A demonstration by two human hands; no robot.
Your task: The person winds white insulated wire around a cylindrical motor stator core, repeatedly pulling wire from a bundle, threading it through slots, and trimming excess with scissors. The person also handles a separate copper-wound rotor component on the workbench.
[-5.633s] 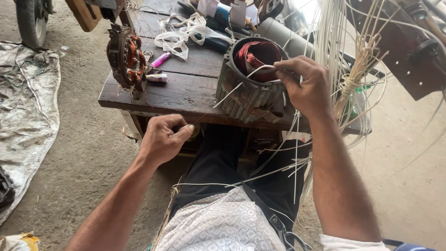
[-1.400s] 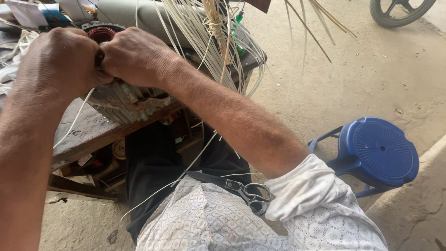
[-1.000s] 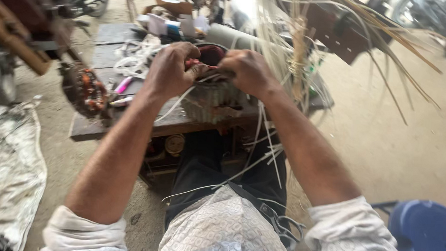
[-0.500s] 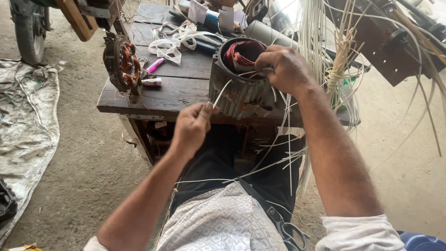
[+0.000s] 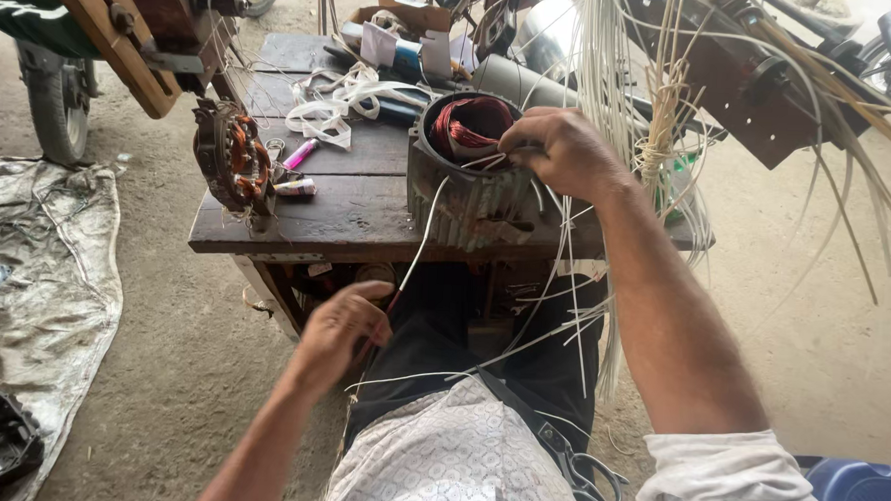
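Observation:
A grey ribbed motor stator [image 5: 468,196] with red-brown copper windings inside stands on the front edge of a dark wooden workbench [image 5: 337,211]. My right hand [image 5: 560,150] rests on the stator's rim, fingers pressed at the windings and some thin white strips. My left hand [image 5: 340,328] is low in front of the bench, above my lap, pinching the end of one white strip [image 5: 421,239] that runs up to the stator. More white strips trail over my dark trousers.
A second copper-wound stator [image 5: 231,161] stands at the bench's left edge beside a pink marker and white tape tangles. A bundle of white and tan strips [image 5: 651,139] hangs at right. Scissors [image 5: 581,472] lie on my lap. A tarpaulin [image 5: 34,263] and a wheel sit on the floor at left.
My left hand has pulled down and away from the bench edge toward my lap, drawing the white strip out. The right hand stays on the stator. The camera view has steadied.

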